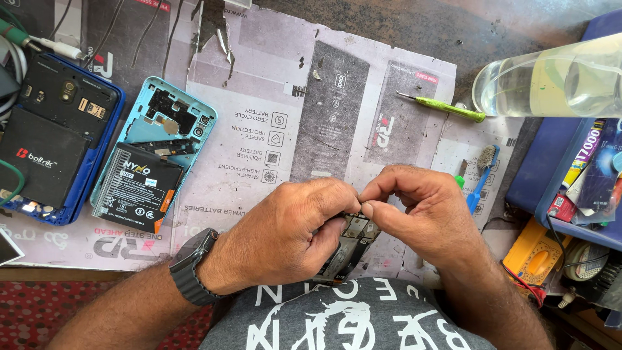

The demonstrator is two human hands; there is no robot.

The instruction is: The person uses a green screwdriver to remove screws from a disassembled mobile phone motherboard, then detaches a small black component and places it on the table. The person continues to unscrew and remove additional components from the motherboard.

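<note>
While your left hand [285, 236] cradles the opened phone [346, 249], your right hand [414, 214] pinches a part on its top, both just below the green screwdriver [447, 107] on the desk [389, 26].

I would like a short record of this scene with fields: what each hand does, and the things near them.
left hand: holds a small dark circuit board from below
right hand: fingertips pinch the top edge of the board
wrist: grey watch on the left arm
left of hands: light blue opened phone, dark blue opened phone
right of hands: blue brush, green screwdriver, clear bottle
surface: printed paper mat
</note>
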